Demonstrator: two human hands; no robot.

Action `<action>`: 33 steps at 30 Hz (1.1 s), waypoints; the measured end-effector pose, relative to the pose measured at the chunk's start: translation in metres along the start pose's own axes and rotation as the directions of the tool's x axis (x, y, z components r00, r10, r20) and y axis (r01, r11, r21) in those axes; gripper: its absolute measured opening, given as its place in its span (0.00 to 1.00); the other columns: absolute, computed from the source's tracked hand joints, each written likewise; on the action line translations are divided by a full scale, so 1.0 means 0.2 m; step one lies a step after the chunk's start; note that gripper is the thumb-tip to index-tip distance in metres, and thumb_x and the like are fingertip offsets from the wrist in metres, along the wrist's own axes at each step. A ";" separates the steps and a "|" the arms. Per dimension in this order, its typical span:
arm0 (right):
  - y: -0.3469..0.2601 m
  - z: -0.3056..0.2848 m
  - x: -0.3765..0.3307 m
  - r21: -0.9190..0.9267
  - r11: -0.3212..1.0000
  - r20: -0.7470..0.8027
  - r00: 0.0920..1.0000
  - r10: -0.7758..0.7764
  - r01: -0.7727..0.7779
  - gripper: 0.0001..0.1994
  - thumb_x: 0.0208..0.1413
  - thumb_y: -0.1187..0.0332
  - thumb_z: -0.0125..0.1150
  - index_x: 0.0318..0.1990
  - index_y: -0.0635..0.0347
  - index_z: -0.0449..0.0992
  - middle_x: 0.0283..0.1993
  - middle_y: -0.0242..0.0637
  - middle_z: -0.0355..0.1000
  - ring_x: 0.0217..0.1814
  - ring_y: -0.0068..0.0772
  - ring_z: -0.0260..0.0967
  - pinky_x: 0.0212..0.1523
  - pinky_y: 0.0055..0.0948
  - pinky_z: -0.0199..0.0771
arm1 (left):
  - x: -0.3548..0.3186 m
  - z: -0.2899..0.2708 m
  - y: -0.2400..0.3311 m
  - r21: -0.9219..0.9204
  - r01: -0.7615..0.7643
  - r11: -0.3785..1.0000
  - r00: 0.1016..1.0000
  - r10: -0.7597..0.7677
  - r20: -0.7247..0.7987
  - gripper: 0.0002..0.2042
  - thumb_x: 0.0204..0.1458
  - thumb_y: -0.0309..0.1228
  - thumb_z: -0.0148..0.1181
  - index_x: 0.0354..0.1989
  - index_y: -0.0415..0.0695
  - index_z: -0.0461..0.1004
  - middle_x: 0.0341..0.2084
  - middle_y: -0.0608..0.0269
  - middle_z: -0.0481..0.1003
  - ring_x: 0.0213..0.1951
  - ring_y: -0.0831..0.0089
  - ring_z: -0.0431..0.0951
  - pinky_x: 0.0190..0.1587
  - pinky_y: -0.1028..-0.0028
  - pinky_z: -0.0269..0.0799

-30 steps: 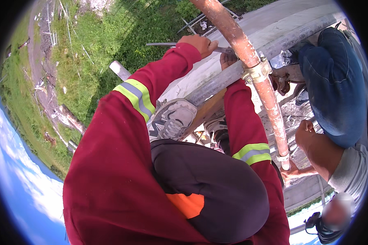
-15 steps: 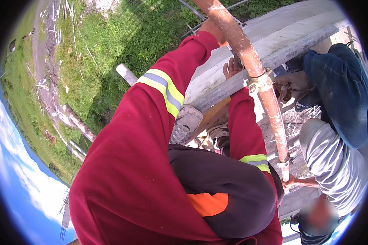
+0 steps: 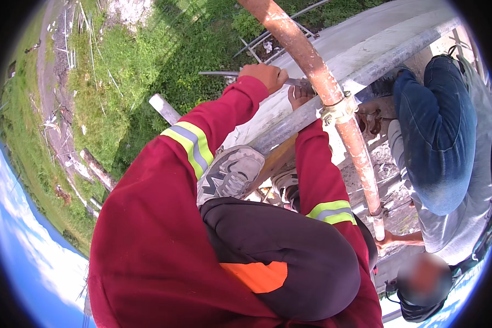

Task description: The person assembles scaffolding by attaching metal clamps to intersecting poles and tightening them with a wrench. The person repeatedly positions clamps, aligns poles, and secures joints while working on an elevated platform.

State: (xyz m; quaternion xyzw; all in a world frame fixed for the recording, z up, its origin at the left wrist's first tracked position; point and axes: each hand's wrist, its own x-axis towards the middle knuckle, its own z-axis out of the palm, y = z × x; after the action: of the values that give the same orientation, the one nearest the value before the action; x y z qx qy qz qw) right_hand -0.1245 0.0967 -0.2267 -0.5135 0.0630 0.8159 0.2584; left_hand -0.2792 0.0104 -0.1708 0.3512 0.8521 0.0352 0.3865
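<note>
My left hand [image 3: 265, 77] is closed in a fist round a metal wrench [image 3: 218, 72]. The handle sticks out to the left, and its other end meets fittings on the far side of a rusty orange scaffold pipe [image 3: 306, 49]. Just below the wrench's head is my right hand [image 3: 299, 98], palm up beside a grey horizontal pipe [image 3: 279, 130]. Its fingers look apart and seem to hold nothing. A metal scaffold clamp [image 3: 336, 111] joins the two pipes to the right of my right hand. The fitting at the wrench's head is partly hidden behind the orange pipe.
A co-worker in blue jeans [image 3: 448, 136] crouches at the right, one hand [image 3: 385, 239] on the orange pipe's lower end. My shoe [image 3: 232, 172] rests near the grey pipe, by a wooden board [image 3: 279, 158]. Far below lies grass [image 3: 147, 76]; a pale concrete surface [image 3: 366, 41] runs behind.
My left hand has moved left and down, out from behind the orange pipe, and the wrench now shows. My right hand has shifted slightly left. The co-worker has leaned, knees lower.
</note>
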 end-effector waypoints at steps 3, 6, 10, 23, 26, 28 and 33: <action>-0.02 -0.02 0.00 -0.010 0.996 0.123 0.988 0.089 -0.088 0.19 0.60 0.53 0.45 0.52 0.53 0.69 0.54 0.30 0.71 0.63 0.37 0.62 0.61 0.57 0.50 | 0.32 -0.26 0.06 0.042 -0.512 0.858 0.836 0.509 -0.206 0.18 0.55 0.49 0.46 0.37 0.53 0.79 0.30 0.58 0.79 0.34 0.55 0.80 0.43 0.61 0.73; -0.04 -0.02 0.01 0.020 0.992 0.064 0.990 0.126 -0.127 0.18 0.59 0.52 0.47 0.51 0.49 0.70 0.55 0.29 0.70 0.62 0.36 0.63 0.60 0.57 0.52 | 0.45 -0.39 0.17 0.289 -0.686 0.668 0.690 0.723 -0.034 0.14 0.53 0.45 0.50 0.40 0.53 0.78 0.34 0.60 0.79 0.39 0.57 0.78 0.46 0.62 0.71; -0.04 -0.01 0.03 -0.025 0.996 0.028 0.996 0.090 -0.089 0.17 0.58 0.53 0.49 0.48 0.50 0.71 0.53 0.28 0.71 0.60 0.37 0.65 0.58 0.55 0.57 | 0.45 -0.29 0.16 0.274 -0.514 0.813 0.830 0.552 -0.079 0.13 0.53 0.41 0.52 0.42 0.51 0.75 0.40 0.56 0.75 0.45 0.62 0.73 0.52 0.65 0.64; -0.08 0.03 0.02 -0.011 0.999 -0.059 0.997 0.043 -0.044 0.15 0.60 0.58 0.47 0.47 0.58 0.71 0.49 0.41 0.72 0.55 0.46 0.68 0.57 0.56 0.62 | -0.12 -0.10 0.12 0.014 0.032 0.999 0.974 -0.028 -0.225 0.18 0.59 0.45 0.42 0.30 0.48 0.77 0.25 0.59 0.78 0.34 0.61 0.76 0.41 0.61 0.63; -0.07 0.03 0.03 0.052 0.998 -0.049 0.998 0.042 -0.039 0.17 0.61 0.60 0.46 0.47 0.65 0.70 0.52 0.47 0.71 0.58 0.50 0.66 0.59 0.55 0.63 | -0.20 0.02 0.08 -0.060 0.007 0.998 0.949 -0.026 -0.314 0.22 0.61 0.46 0.36 0.29 0.47 0.76 0.25 0.55 0.78 0.30 0.56 0.77 0.41 0.57 0.66; -0.05 0.02 0.03 0.057 0.998 -0.041 0.999 0.021 -0.019 0.17 0.61 0.60 0.46 0.47 0.64 0.70 0.53 0.46 0.71 0.60 0.48 0.65 0.61 0.54 0.61 | -0.15 0.05 0.04 -0.067 -0.004 0.998 0.974 -0.011 -0.227 0.23 0.60 0.47 0.36 0.30 0.47 0.76 0.27 0.54 0.78 0.30 0.54 0.78 0.42 0.56 0.67; -0.03 -0.02 0.01 0.128 0.986 0.074 0.992 0.101 -0.109 0.17 0.61 0.58 0.47 0.47 0.61 0.71 0.55 0.42 0.70 0.62 0.43 0.63 0.63 0.53 0.58 | 0.19 -0.22 0.08 0.153 -0.405 0.901 0.814 0.432 -0.389 0.19 0.57 0.47 0.41 0.29 0.50 0.77 0.26 0.53 0.78 0.30 0.53 0.78 0.46 0.60 0.68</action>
State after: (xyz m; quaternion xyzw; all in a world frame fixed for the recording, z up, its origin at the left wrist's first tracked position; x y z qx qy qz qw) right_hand -0.1197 0.1012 -0.2286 -0.4636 0.1351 0.8391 0.2504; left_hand -0.3178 0.0554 -0.1585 0.5264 0.8166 0.1660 0.1688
